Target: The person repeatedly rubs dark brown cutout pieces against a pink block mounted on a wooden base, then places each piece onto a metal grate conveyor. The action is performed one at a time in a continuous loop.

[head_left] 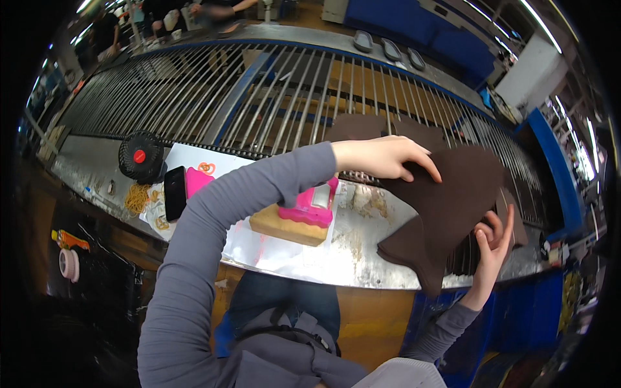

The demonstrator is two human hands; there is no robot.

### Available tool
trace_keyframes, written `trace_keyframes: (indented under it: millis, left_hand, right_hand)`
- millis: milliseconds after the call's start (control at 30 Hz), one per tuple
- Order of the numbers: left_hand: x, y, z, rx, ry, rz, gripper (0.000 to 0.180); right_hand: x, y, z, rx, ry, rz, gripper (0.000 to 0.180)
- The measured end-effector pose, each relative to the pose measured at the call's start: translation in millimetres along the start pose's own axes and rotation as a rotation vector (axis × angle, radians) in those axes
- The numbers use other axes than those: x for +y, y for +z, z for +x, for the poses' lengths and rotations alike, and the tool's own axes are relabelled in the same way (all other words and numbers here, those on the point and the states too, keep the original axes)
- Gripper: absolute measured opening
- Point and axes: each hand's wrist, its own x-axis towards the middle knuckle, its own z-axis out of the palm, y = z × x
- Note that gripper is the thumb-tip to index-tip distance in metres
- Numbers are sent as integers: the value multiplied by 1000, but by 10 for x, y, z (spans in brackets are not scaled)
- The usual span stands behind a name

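My left hand [387, 158] reaches across from the left over a large dark brown cut piece [456, 187], a curved sheet lying at a slant. Its thumb and forefinger are apart, with the tips touching the sheet's upper face. More sheets of the same shape [407, 253] lie layered under it, their edges showing at the lower left. At the right side my right hand [495, 246] is beside the layered edges of the stack, one finger stretched upward and the others bent, all apart. What its fingertips touch behind the stack is partly hidden.
A roller conveyor [284, 97] runs behind the metal worktop [362, 258]. More brown pieces [362, 127] lie on its rollers. Left of the stack sit a pink-topped tan block [291, 225], a black phone [174, 193], rubber bands [136, 198] and a black fan [140, 157]. Grey soles [391, 50] lie beyond.
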Motion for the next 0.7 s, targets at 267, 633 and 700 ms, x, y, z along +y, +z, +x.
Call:
trace_keyframes:
  millis: [267, 633, 700]
  left_hand:
    - [413, -679, 203, -75, 232, 865, 22]
    - [35, -1448, -962, 519, -108, 788, 26]
    - [137, -1368, -1513, 584, -341, 622, 26]
  right_hand:
    - [-500, 608, 992, -301, -397, -680, 26]
    - [1405, 2374, 2116, -135, 243, 357, 27]
    - [1642, 2828, 2129, 1, 556, 435, 30]
